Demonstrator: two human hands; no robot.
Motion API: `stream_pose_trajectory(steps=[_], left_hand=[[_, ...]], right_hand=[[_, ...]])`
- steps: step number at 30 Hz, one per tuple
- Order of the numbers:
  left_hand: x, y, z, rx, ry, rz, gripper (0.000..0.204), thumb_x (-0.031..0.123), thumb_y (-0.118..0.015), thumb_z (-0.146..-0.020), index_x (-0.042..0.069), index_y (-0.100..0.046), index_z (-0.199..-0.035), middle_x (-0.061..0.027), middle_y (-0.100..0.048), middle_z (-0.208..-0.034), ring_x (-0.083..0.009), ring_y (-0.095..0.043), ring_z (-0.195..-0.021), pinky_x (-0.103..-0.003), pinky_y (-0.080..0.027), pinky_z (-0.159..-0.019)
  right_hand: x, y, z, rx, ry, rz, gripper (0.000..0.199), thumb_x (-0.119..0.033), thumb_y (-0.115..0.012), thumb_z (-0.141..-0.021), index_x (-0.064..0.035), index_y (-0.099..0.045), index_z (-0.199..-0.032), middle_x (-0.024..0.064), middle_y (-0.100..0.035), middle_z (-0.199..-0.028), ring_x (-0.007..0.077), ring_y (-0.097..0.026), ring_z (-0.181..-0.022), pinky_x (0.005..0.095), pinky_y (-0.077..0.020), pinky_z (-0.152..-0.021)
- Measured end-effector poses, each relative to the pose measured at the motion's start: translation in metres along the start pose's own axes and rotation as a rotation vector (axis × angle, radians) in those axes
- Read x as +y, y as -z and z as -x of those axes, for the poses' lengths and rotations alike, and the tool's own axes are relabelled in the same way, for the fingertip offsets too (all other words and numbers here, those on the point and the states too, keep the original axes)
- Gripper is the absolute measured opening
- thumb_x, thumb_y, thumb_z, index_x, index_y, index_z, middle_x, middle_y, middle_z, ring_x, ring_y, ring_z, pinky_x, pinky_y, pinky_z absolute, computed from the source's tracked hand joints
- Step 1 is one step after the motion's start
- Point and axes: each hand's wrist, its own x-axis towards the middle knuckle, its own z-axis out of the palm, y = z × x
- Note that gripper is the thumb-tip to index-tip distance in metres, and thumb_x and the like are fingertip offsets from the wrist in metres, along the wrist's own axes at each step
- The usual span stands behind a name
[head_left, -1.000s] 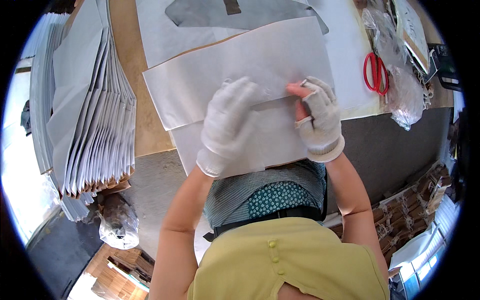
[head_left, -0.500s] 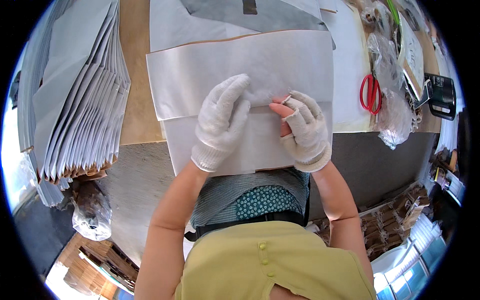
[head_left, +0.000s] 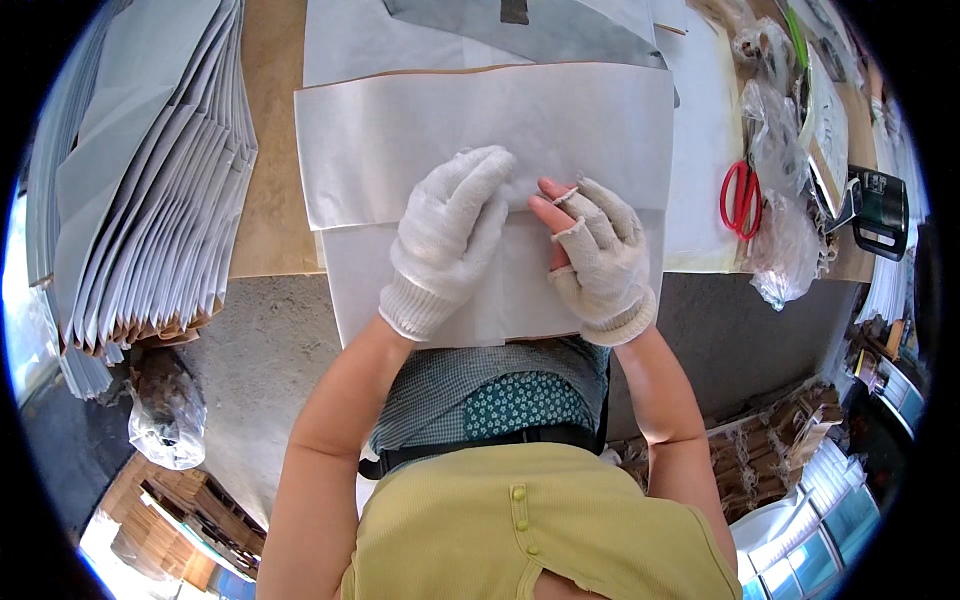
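A large white paper bag [head_left: 450,110] lies in front of me, its upper part folded down over the lower part. Its edges show brown. My left hand [head_left: 452,235], in a white knit glove, rests on it with fingers stretched side by side across the fold line. To the right, my right hand [head_left: 600,245] wears a glove with cut-off fingertips. Its bare thumb and forefinger touch the paper close to the fold edge, slightly bent and apart, with nothing visible between them.
Folded white paper bags [head_left: 165,200] with brown ends stand in a stack at the left. Further sheets and a grey piece [head_left: 540,35] lie beyond the bag. At the right are red-handled scissors [head_left: 741,200], clear plastic bags [head_left: 775,130] and a black device [head_left: 882,212].
My hands have drawn a little closer together along the fold. The view has shifted slightly. The bag stays folded as before.
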Motion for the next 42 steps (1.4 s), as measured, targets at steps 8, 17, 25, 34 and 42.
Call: stream_pose_trajectory(steps=[8, 17, 25, 34, 42], left_hand=[[0.007, 0.003, -0.004, -0.119, -0.04, -0.198, 0.049, 0.011, -0.073, -0.092, 0.005, -0.064, -0.139, -0.0169, -0.065, -0.138, -0.0364, -0.06, -0.131, -0.049, -0.045, -0.115], [0.012, -0.011, -0.005, -0.37, -0.213, -0.532, 0.083, 0.054, -0.07, -0.087, 0.003, -0.053, -0.149, -0.0165, -0.051, -0.157, -0.0332, -0.042, -0.15, -0.053, -0.025, -0.128], [0.01, -0.042, -0.012, -0.35, -0.418, -0.486, 0.07, 0.045, -0.069, -0.088, 0.007, -0.056, -0.146, -0.0156, -0.05, -0.157, -0.0344, -0.044, -0.149, -0.053, -0.028, -0.128], [-0.008, 0.018, -0.013, 0.116, -0.175, -0.465, 0.039, 0.007, -0.075, -0.09, 0.003, -0.067, -0.128, -0.0159, -0.065, -0.133, -0.0347, -0.061, -0.125, -0.05, -0.048, -0.106], [-0.02, 0.025, -0.01, 0.084, -0.084, -0.646, 0.036, 0.015, -0.072, -0.09, 0.006, -0.068, -0.124, -0.0117, -0.065, -0.127, -0.0329, -0.061, -0.119, -0.047, -0.05, -0.101]], right_hand=[[0.019, 0.001, 0.013, 0.175, -0.175, -0.166, 0.05, 0.007, -0.067, -0.071, -0.0078, -0.072, -0.119, 0.0112, -0.069, -0.117, 0.0347, -0.064, -0.114, 0.0431, -0.0538, -0.097], [0.024, -0.005, 0.017, 0.335, -0.4, -0.249, 0.032, 0.003, -0.066, -0.086, -0.0057, -0.072, -0.115, 0.0107, -0.071, -0.104, 0.0308, -0.065, -0.106, 0.0396, -0.0524, -0.093], [0.026, -0.007, 0.02, 0.371, -0.443, -0.336, 0.029, 0.003, -0.064, -0.09, -0.0041, -0.071, -0.116, 0.0106, -0.071, -0.104, 0.0277, -0.065, -0.103, 0.0364, -0.0509, -0.094], [0.023, -0.002, 0.006, 0.282, -0.453, -0.119, 0.03, -0.011, -0.081, -0.085, -0.0048, -0.069, -0.112, 0.0108, -0.069, -0.102, 0.0274, -0.064, -0.094, 0.036, -0.0513, -0.087], [0.008, -0.014, -0.031, 0.138, -0.28, 0.142, 0.043, -0.025, -0.094, -0.068, -0.0104, -0.066, -0.097, 0.0062, -0.067, -0.098, 0.0293, -0.062, -0.093, 0.0436, -0.0508, -0.084]])
